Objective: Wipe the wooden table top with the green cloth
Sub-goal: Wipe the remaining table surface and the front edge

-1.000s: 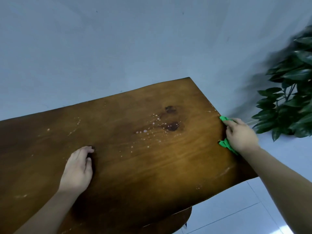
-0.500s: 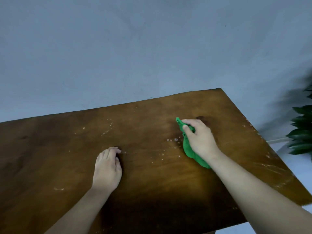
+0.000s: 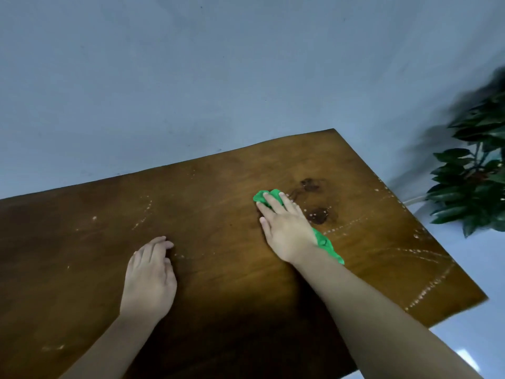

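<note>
Shifted since a second ago: right hand [image 3: 287,228] and green cloth [image 3: 269,196], from the right edge of the wooden table top [image 3: 218,187] to just left of the dark knots [image 3: 317,216]. Left hand [image 3: 149,277]: flat on the wood, fingers relaxed, nearer and left of the knots. Right hand: straight fingers pressing cloth down. Plant [image 3: 475,181]: beyond, right of the knots.

No text, label, brand, number or sign can be read anywhere in this view.

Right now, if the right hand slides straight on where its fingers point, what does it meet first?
The right hand presses flat on the green cloth, bunched just ahead of its fingertips. Past that, seemingly only bare table top up to the far edge; the dark knots lie right of this line.
</note>
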